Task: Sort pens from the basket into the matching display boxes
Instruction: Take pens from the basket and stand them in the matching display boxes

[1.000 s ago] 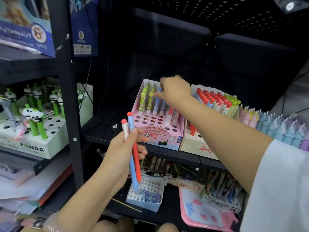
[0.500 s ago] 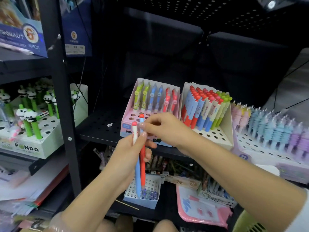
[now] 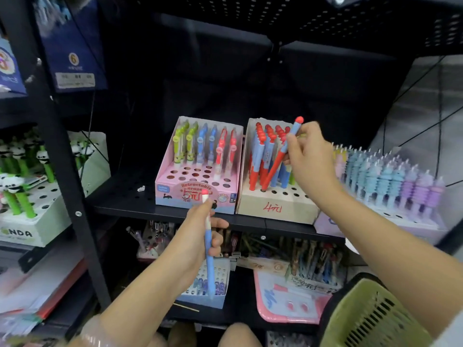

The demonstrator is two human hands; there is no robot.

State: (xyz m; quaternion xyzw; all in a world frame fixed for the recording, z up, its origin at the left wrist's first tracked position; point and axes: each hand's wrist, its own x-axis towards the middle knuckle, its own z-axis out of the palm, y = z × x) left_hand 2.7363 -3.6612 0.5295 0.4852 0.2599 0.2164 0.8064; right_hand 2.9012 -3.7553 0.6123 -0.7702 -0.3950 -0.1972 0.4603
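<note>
My right hand [image 3: 309, 159] pinches a blue-and-red pen [image 3: 281, 156] with a red cap, tilted, its lower tip at a hole of the beige display box [image 3: 273, 206] marked in red, among matching pens. My left hand [image 3: 198, 236] grips a white-and-blue pen [image 3: 208, 249] upright, below the front of the pink display box [image 3: 195, 194], which holds green, blue and red pens in its back row. The green basket [image 3: 368, 314] hangs at the lower right under my right forearm.
A lilac box of blue and purple pens [image 3: 390, 181] stands right of the beige box. A panda pen box [image 3: 32, 221] sits on the left shelf behind a black upright post [image 3: 62, 156]. The lower shelf holds a small white box [image 3: 208, 296], a pink tray [image 3: 288, 304] and several pen packs.
My right hand has taken the blue-and-red pen from my left hand and carried it up and right to the beige box. My left hand now holds one pen.
</note>
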